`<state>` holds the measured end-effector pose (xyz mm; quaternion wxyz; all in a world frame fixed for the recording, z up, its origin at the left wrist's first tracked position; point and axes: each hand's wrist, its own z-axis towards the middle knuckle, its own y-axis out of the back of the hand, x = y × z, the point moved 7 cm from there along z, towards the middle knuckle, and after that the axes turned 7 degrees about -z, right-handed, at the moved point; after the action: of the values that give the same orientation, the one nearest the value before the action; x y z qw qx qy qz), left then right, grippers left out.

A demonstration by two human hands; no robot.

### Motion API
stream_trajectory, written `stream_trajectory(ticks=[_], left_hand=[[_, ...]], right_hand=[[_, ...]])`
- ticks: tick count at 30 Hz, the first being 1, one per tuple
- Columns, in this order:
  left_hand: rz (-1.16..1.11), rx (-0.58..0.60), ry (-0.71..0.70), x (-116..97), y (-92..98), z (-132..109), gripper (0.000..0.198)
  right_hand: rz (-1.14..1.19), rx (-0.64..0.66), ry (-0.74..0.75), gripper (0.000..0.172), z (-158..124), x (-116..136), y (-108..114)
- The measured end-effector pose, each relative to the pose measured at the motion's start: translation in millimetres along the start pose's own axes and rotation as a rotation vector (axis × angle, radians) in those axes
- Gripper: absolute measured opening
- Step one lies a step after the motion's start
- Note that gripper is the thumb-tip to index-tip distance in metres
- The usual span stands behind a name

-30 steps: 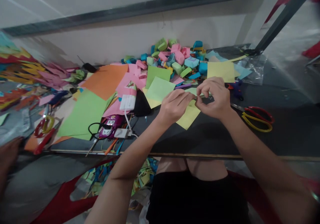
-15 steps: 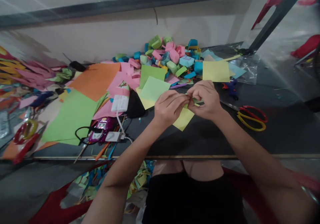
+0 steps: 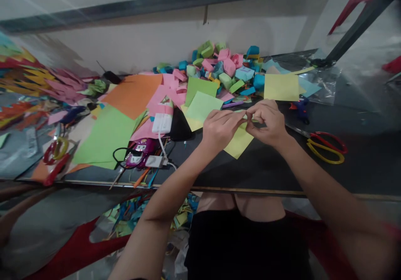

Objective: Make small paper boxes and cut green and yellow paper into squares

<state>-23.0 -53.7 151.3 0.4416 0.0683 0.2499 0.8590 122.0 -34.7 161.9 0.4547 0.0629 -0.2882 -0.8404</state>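
Above the dark table, my left hand [image 3: 221, 127] and my right hand [image 3: 266, 121] meet fingertip to fingertip. Both pinch a small piece of green paper [image 3: 257, 119], mostly hidden by the fingers. Beneath them lies a yellow paper sheet [image 3: 239, 144], partly covered by the hands. To the left, pale green paper [image 3: 205, 107] overlaps darker green and yellow sheets. Scissors [image 3: 327, 146] with red and yellow handles rest right of my right hand, and another yellow sheet [image 3: 281, 87] lies behind it.
Folded colored paper pieces [image 3: 228, 67] are heaped at the back. Left are large green [image 3: 105, 138] and orange [image 3: 134, 94] sheets, a purple power socket [image 3: 142, 152], a white charger [image 3: 162, 122] with cable, and more scissors [image 3: 56, 150]. Another person's arm [image 3: 19, 205] shows at far left.
The view has turned slightly left, so everything sits further right in the picture. Another person's arm has come into view at far left. My hands keep pinching the green paper.
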Motion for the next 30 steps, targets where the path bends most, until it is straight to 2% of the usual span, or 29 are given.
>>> stream_trajectory(ticks=[6, 12, 17, 22, 26, 30], left_hand=[[0.033, -0.081, -0.064, -11, 13.1, 4, 0.020], [-0.022, -0.200, -0.140, -14, 21.9, 1, 0.014], [0.005, -0.184, -0.143, -7, 25.6, -1, 0.014], [-0.093, -0.149, -0.125, -1, 25.0, -6, 0.011], [-0.001, -0.125, -0.131, -3, 23.1, -6, 0.016], [0.041, -0.171, -0.163, -6, 28.8, -3, 0.018]], right_hand=[[-0.001, -0.003, -0.019, 0.040, 4, 7, -1], [0.014, 0.004, -0.044, 0.042, 3, 0, 1], [0.013, -0.012, -0.048, 0.040, -3, -10, 8], [-0.001, 0.021, -0.067, 0.041, -9, -16, 5], [-0.008, 0.025, -0.039, 0.041, -11, -17, 5], [-0.001, -0.018, -0.019, 0.041, -14, -20, 11]])
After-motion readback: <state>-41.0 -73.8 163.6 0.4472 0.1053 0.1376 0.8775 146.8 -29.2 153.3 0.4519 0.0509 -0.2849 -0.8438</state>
